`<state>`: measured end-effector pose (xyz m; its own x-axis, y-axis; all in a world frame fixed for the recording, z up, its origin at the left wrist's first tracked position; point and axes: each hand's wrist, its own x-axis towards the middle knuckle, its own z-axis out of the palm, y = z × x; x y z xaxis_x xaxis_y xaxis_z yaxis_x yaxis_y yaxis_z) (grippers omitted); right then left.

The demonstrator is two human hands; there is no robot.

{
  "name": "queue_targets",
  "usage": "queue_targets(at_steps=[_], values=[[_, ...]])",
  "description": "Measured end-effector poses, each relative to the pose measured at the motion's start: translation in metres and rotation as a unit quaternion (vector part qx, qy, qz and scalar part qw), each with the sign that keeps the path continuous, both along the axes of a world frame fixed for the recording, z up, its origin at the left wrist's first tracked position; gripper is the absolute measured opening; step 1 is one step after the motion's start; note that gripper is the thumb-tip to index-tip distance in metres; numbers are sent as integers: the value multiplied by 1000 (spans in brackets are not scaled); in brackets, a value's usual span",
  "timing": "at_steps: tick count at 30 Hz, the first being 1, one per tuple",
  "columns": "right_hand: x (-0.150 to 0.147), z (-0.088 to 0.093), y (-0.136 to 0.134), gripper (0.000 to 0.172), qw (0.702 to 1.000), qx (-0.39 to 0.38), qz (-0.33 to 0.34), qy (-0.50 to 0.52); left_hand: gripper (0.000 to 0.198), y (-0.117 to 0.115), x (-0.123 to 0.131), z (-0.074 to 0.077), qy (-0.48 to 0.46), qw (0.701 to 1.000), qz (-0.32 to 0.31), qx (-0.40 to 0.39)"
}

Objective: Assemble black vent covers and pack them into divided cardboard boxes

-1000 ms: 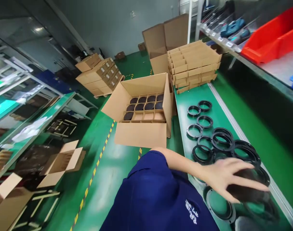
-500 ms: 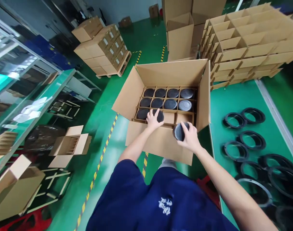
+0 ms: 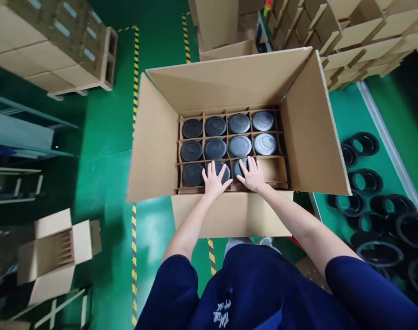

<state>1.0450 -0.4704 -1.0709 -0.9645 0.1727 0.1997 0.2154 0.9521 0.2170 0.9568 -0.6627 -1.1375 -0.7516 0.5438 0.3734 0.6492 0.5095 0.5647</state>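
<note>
An open cardboard box (image 3: 229,82) has a cardboard divider with several black round parts (image 3: 215,148) in its compartments. My left hand (image 3: 214,181) lies with spread fingers on the second part from the left in the front row. On the third part of that row (image 3: 239,168) rests my right hand (image 3: 253,175), its fingers also apart. Both parts are partly covered by the hands. The front-row compartment at the far right (image 3: 271,169) has no part in it.
Black rings (image 3: 367,180) lie on a green surface at the right. Cardboard dividers (image 3: 363,41) are stacked at the upper right, and boxes (image 3: 47,50) stand on a pallet at the upper left. A smaller open box (image 3: 54,252) is at the lower left.
The part in my right hand has gone into the third front compartment, and that hand has opened on it. My left hand's fingers have spread. The view has shifted closer over the box.
</note>
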Motion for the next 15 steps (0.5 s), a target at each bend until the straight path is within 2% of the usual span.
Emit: queue_targets(at_steps=[3,4,7,9,10,12,14,15], values=[[2,-4,-17,81,999,-25,4,28,72,-8,4,3,49,999,-14,-8],[-1,-7,-27,82,999,-31,27,32,69,-13,2,1,64,998,-12,-5],[-17,-16,-44,80,996,-6,71,57,60,-19,-18,-7,103,993,32,43],[-16,-18,-43,76,994,13,68,85,63,-12,-33,-11,117,989,24,87],[-6,-17,-43,72,992,23,73,96,65,-9,-37,-11,121,987,15,104],[36,-8,-40,60,988,34,103,114,66,-8,-37,-11,125,984,-2,126],[104,11,-28,48,983,25,119,135,68,-14,-32,-6,126,984,-19,125],[147,24,-16,43,983,9,94,154,70,-17,-29,-2,123,985,-27,115]])
